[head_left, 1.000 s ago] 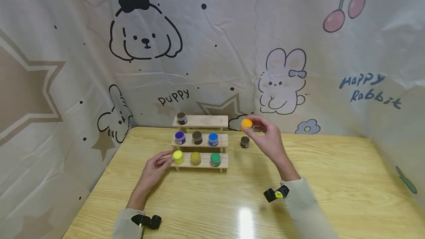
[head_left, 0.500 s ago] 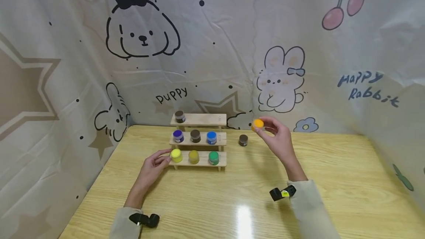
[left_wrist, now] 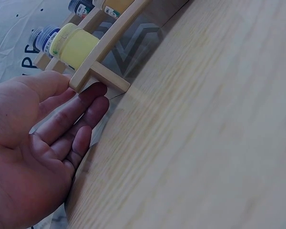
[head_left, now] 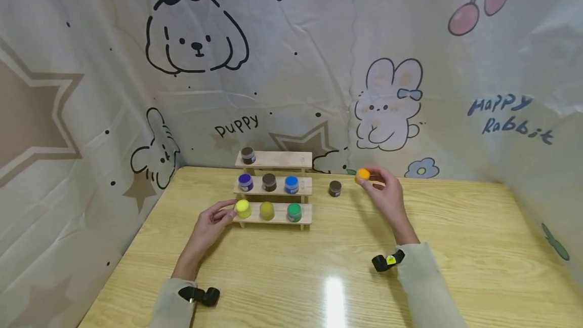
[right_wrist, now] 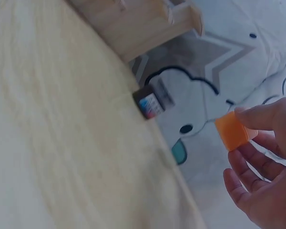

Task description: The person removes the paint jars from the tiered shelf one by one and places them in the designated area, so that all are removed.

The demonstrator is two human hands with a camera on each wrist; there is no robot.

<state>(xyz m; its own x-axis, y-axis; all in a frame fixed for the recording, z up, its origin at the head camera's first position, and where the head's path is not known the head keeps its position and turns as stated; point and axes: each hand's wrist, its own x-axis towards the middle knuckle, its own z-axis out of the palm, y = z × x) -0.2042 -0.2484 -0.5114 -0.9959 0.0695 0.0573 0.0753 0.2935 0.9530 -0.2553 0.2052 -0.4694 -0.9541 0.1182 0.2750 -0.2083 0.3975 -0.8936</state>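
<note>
My right hand (head_left: 387, 199) pinches an orange paint jar (head_left: 362, 175) between thumb and fingers, above the table to the right of the rack; the right wrist view shows the orange jar (right_wrist: 232, 131) tilted. At the left end of the three-tier wooden rack (head_left: 282, 159), my left hand (head_left: 208, 228) holds the bottom shelf's edge, thumb at its end and fingers beneath. Right beside those fingers stands a yellow jar (head_left: 243, 208). Sharing that shelf are an ochre jar (head_left: 266, 210) and a green jar (head_left: 294, 212).
The middle shelf carries a purple jar (head_left: 245, 182), a dark brown jar (head_left: 269, 182) and a blue jar (head_left: 291, 184). One dark jar (head_left: 248, 155) stands at the top shelf's left end. Another dark jar (head_left: 335, 189) is on the table (head_left: 273, 272). A printed curtain (head_left: 319, 90) hangs behind.
My right hand has moved right with the orange jar, away from the rack and past the dark jar on the table. The left hand has stayed at the rack's end.
</note>
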